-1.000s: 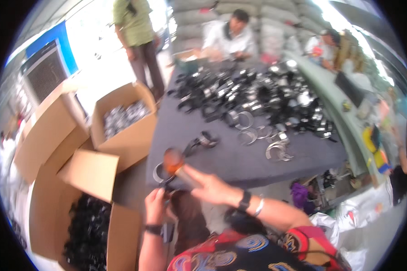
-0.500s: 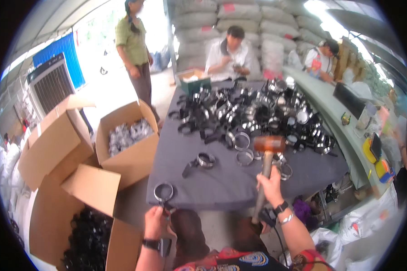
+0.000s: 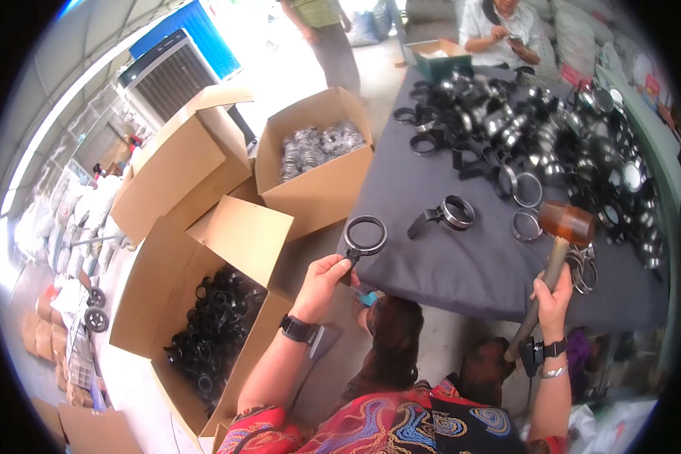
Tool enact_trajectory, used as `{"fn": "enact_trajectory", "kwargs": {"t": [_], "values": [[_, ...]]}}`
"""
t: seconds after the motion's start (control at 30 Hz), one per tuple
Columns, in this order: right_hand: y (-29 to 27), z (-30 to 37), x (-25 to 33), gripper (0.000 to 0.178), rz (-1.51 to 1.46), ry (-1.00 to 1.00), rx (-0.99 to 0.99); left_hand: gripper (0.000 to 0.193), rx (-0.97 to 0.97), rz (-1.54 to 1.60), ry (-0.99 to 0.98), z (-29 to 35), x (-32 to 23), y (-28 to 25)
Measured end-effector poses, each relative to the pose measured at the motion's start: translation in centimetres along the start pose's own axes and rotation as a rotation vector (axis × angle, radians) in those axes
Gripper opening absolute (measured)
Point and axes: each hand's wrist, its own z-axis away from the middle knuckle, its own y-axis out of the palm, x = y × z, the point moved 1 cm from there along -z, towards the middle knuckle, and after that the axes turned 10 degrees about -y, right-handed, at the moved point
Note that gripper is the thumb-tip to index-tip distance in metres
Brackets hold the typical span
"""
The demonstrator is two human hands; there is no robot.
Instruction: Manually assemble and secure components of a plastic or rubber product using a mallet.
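My left hand (image 3: pixel 321 284) grips the handle of a black ring-shaped part (image 3: pixel 363 236), held over the near left edge of the dark table (image 3: pixel 461 265). My right hand (image 3: pixel 554 293) holds a mallet (image 3: pixel 561 236) by its wooden handle, the brown head raised above the table's near right side. Between the hands, a black handled part with a metal ring (image 3: pixel 446 213) lies on the cloth. Loose metal rings (image 3: pixel 526 225) lie near the mallet head.
A heap of black parts and metal rings (image 3: pixel 537 129) covers the far table. To the left stand an open carton of black parts (image 3: pixel 212 333), a carton of metal rings (image 3: pixel 318 147) and a tilted carton (image 3: pixel 178 174). One person sits at the far end (image 3: pixel 499 26), another stands (image 3: pixel 325 34).
The view has tilted down and left. My right hand has swung the mallet from the left, near the ring, over to the right. My left hand still holds the black ring part.
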Motion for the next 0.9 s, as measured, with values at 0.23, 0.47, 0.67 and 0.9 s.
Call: {"fn": "enact_trajectory", "kwargs": {"t": [0.23,0.47,0.67,0.9], "values": [[-2.2,0.7,0.6,0.025,0.081,-0.056,0.045,0.022,-0.058,-0.203,0.085,4.5,0.8,2.8],[-0.2,1.9,1.8,0.038,0.064,0.005,0.1,0.019,-0.075,0.323,-0.044,3.9,8.9,2.5],[9.7,-0.4,8.7,0.073,-0.05,-0.08,0.416,0.022,-0.109,0.121,0.045,2.0,6.2,2.7],[17.7,-0.1,10.6,0.082,0.083,-0.307,0.613,0.018,-0.085,0.279,0.009,1.4,7.8,2.5]]}}
